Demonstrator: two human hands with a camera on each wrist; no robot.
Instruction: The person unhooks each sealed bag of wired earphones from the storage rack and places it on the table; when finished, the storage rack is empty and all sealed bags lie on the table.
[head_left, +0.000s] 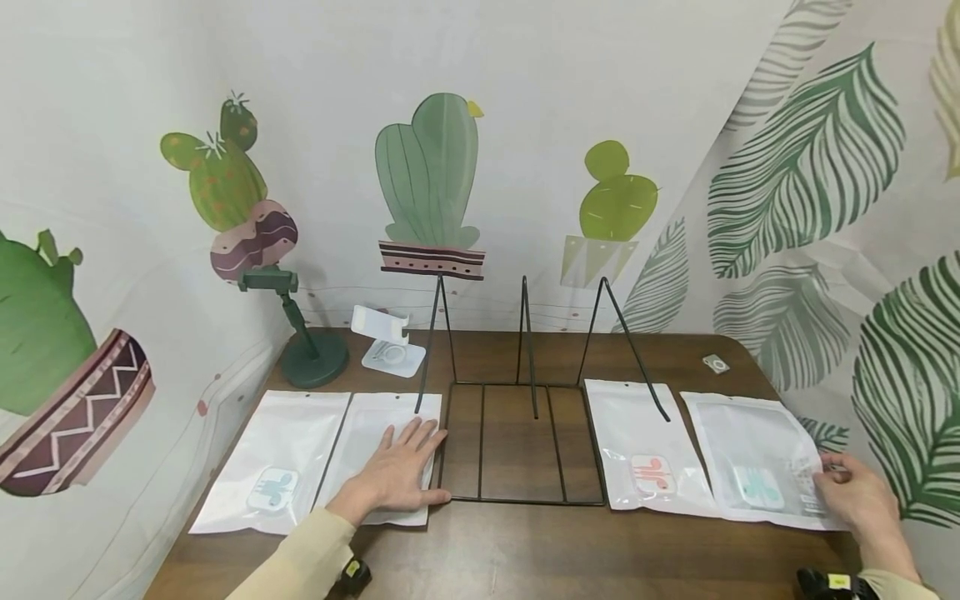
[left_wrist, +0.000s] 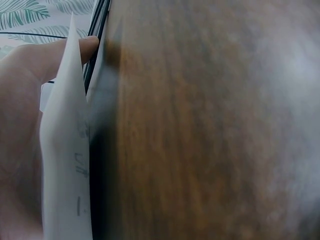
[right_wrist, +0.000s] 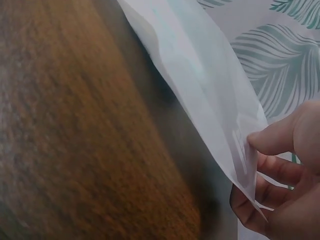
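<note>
My left hand [head_left: 397, 475] lies flat with spread fingers on a white zip pouch [head_left: 365, 421], hiding its middle; its thumb reaches the black wire rack [head_left: 525, 502]. In the left wrist view the pouch's edge [left_wrist: 65, 145] bulges up beside the thumb. With thumb and fingers, my right hand [head_left: 862, 496] pinches the right edge of the far-right pouch [head_left: 750, 429], which holds a case of mint earphones [head_left: 759, 487]. That pouch's edge [right_wrist: 200, 100] is lifted off the table in the right wrist view. Another pouch [head_left: 626, 417], with pink earphones [head_left: 652, 475], lies just right of the rack.
A far-left pouch [head_left: 307, 421] holds pale-blue earphones [head_left: 272, 489]. Behind stand a dark green phone stand [head_left: 313, 358] and a white folding stand [head_left: 393, 358]. A small silver clip-like device [head_left: 716, 363] lies back right. The rack's tall wire loops [head_left: 525, 333] rise between the pouches.
</note>
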